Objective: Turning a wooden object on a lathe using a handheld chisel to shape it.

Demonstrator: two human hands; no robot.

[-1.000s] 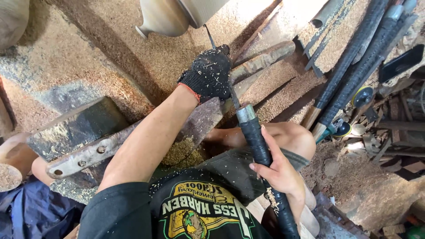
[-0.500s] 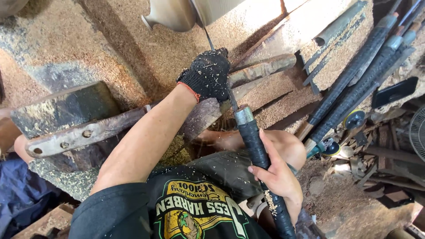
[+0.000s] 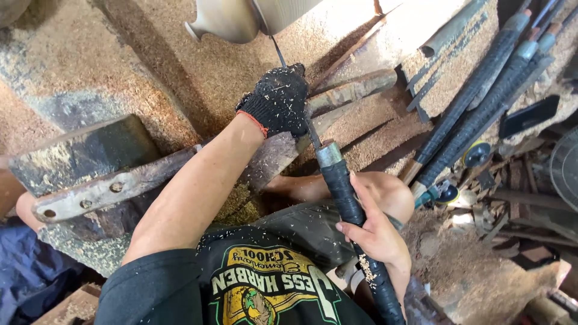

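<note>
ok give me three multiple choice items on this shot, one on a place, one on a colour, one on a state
1. Where does the left hand rest?
A. on the thin metal shaft of the long black-wrapped turning tool, near the pale turned wooden piece
B. on the blue cloth
C. on the spare tools at the right

2. What colour is the knitted glove on the left hand?
A. white
B. black with an orange cuff
C. green

3. How is the right hand?
A. open and empty
B. bare, closed round the tool's handle
C. gloved, flat on the sawdust

Answers: 1 A, the gloved hand sits over the shaft below the workpiece. 2 B, dark knit, orange wrist band. 3 B, bare fingers wrap the handle.
</note>
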